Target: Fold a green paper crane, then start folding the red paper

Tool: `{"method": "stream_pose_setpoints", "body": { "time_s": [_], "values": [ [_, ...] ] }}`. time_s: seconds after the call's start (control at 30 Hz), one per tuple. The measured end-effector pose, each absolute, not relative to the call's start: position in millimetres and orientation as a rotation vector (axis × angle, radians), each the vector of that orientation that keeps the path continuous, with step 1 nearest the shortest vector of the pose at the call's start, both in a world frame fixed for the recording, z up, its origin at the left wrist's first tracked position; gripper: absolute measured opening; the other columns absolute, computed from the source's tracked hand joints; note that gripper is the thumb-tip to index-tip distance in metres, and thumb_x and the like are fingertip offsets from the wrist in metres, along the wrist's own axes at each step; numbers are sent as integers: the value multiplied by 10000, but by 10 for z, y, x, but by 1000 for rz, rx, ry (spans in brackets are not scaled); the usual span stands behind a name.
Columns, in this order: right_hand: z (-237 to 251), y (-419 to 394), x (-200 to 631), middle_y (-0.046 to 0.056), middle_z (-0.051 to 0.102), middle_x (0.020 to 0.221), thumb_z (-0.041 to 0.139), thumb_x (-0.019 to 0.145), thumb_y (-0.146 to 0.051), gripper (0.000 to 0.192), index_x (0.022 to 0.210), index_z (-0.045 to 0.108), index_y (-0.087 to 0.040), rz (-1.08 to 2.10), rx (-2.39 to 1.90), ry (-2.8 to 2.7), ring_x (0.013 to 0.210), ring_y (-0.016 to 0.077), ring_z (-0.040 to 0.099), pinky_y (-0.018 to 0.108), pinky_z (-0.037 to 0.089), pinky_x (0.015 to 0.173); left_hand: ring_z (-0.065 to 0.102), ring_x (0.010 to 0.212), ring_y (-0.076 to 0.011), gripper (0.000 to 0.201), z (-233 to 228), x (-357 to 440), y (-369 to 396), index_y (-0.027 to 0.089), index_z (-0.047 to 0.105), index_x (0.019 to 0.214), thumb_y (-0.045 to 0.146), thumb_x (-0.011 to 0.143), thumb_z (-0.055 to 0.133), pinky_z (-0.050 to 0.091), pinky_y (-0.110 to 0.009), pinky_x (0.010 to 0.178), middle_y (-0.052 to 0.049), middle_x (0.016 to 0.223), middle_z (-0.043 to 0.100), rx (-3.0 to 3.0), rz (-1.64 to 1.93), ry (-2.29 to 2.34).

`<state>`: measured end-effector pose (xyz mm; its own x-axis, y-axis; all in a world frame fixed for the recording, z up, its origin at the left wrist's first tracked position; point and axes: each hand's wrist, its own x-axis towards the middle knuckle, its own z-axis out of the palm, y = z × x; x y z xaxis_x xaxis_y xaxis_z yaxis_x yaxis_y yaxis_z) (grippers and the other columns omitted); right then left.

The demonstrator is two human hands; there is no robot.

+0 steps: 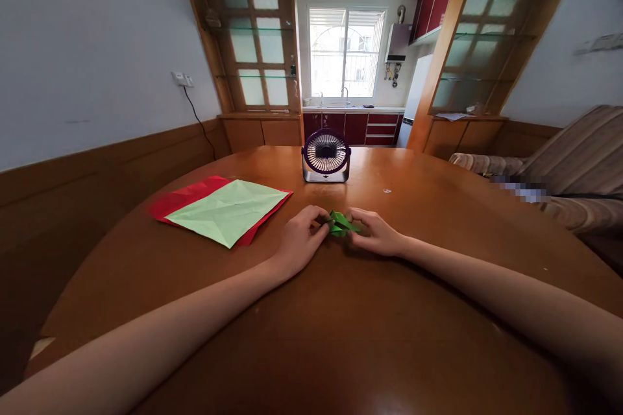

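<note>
1. Glossy brown bench (pixel 292 350) with a rounded far edge fills most of my head view; beyond it I see a kitchen with a bright window (pixel 346 55) and dark red cabinets (pixel 335 126).

2. Near the far edge stands a small purple fan (pixel 326 152), upright on its stand and facing me. A striped armchair (pixel 579 149) sits off to the right.

3. On the left side of the bench a pale green sheet (pixel 226 211), marked with crease lines, lies flat over red paper (pixel 192 196), which shows past its edges.

4. My point of interest, the folded green paper (pixel 339 224), is at the middle of the bench, on the near side of the fan, held between the two hands.

5. I read the left hand (pixel 306 233) as pinched on its left end, thumb against fingers. The right hand (pixel 374 231) looks closed on the right end, though its exact grip is too small for me to make out.

6. I judge the step in hand to be working the flaps of this small, many-layered piece. To my mind, the next move calls for a steady left pinch and light, precise right fingers, since hard pulling could tear or spread the layers.
</note>
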<state>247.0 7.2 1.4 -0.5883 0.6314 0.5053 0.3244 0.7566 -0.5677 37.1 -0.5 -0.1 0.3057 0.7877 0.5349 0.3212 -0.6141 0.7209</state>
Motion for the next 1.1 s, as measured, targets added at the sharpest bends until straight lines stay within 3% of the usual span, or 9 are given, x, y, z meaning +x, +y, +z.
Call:
{"method": "stream_pose_setpoints", "body": {
  "time_s": [0.4, 0.77, 1.0, 1.1],
  "values": [
    [-23, 205, 2499, -16, 526, 688, 545, 755, -294, 143, 710, 473, -178, 1051, -760, -1963, 645, 123, 470, 238, 377, 604, 612, 748, -151, 147, -69, 343, 165, 185, 516, 847, 315, 844, 584, 485, -267, 697, -12, 817, 617, 1742, 1531, 894],
    [-35, 143, 2369, 19, 596, 777, 562, 834, -409, 270, 803, 617, -147, 878, -961, -1991, 713, 139, 510, 257, 400, 651, 651, 832, -160, 181, -37, 355, 0, 211, 494, 962, 241, 832, 616, 492, -238, 672, -12, 883, 648, 1873, 1450, 928],
    [-53, 125, 2335, 13, 615, 764, 622, 810, -511, 370, 845, 649, -143, 1102, -902, -1850, 661, 119, 514, 243, 385, 609, 604, 730, -132, 198, -50, 349, 104, 198, 512, 894, 337, 836, 641, 480, -238, 672, 18, 782, 603, 1712, 1549, 856],
    [-50, 125, 2339, 3, 607, 742, 637, 802, -503, 361, 836, 641, -144, 1125, -906, -1798, 638, 108, 505, 240, 381, 598, 612, 721, -144, 275, -44, 348, 160, 185, 564, 935, 353, 768, 705, 489, -252, 668, 9, 794, 632, 1546, 1539, 874]
  ]
}}
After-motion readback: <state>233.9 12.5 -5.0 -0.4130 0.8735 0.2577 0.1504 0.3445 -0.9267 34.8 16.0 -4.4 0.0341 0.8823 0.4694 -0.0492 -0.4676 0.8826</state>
